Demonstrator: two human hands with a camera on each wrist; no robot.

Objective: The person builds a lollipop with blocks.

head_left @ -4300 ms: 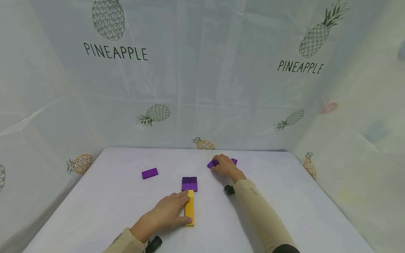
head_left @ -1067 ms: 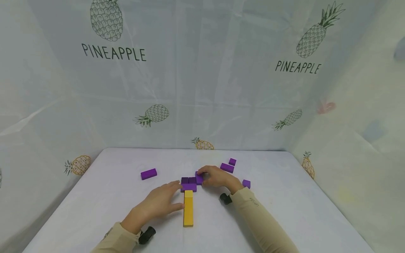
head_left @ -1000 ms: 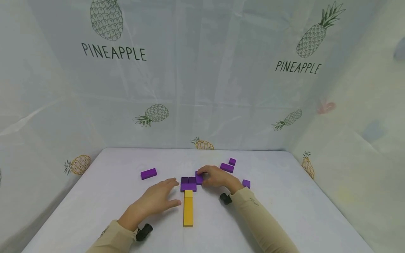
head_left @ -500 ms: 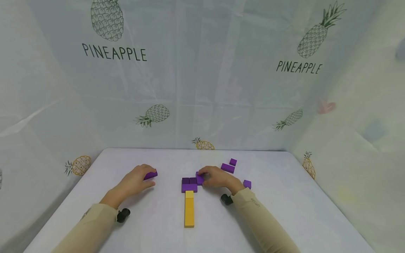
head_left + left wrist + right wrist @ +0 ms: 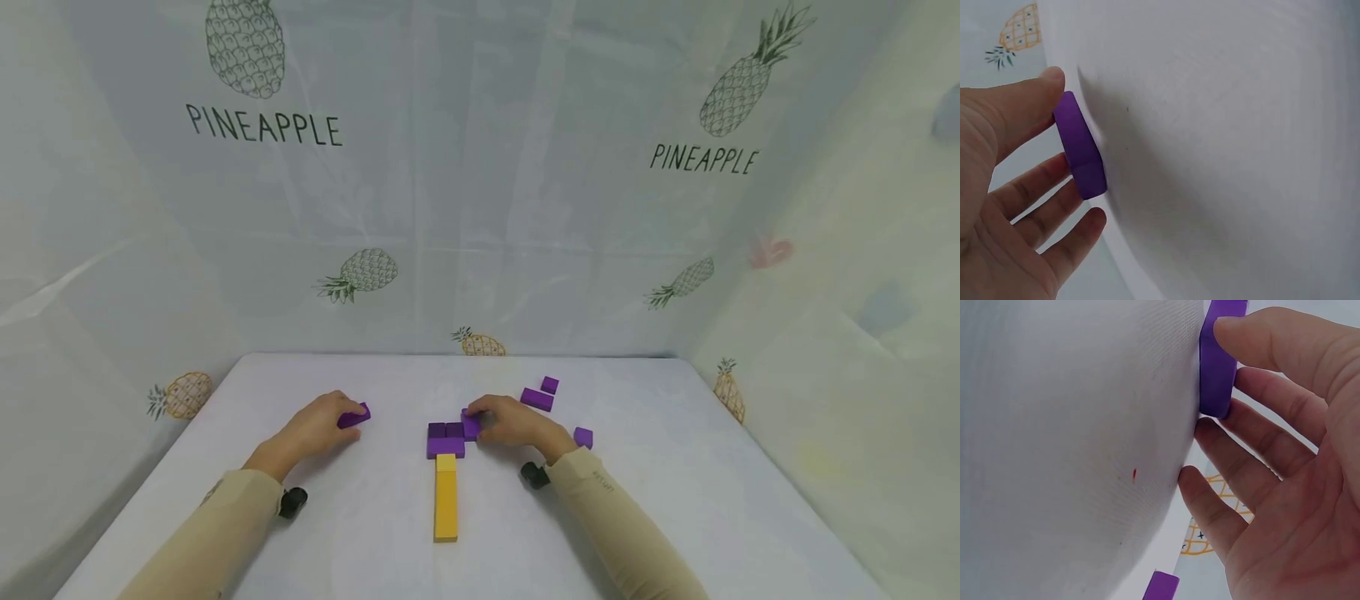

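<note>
My left hand (image 5: pixel 311 429) is at the left of the table, pinching a purple rectangular block (image 5: pixel 1082 147) between thumb and fingers. In the left wrist view this block lies close to the white surface. My right hand (image 5: pixel 517 423) holds another purple block (image 5: pixel 1217 369), thumb on one side and fingertips on the other. That block stands at the right side of two dark purple block faces (image 5: pixel 446 430), which have a brighter purple block (image 5: pixel 446 448) in front. A long yellow block (image 5: pixel 446 508) with a lighter yellow end (image 5: pixel 446 463) extends from there toward me.
Right of my right hand lie a purple rectangular block (image 5: pixel 537 399), a small purple block (image 5: pixel 550 385) behind it, and another small purple one (image 5: pixel 583 437) near the right wrist. A pineapple-print curtain (image 5: pixel 480 183) surrounds the white table (image 5: pixel 360 533).
My left hand has let go of the yellow block and moved left to grip the far-left purple block. My right hand brought a purple block from the back right to the middle group.
</note>
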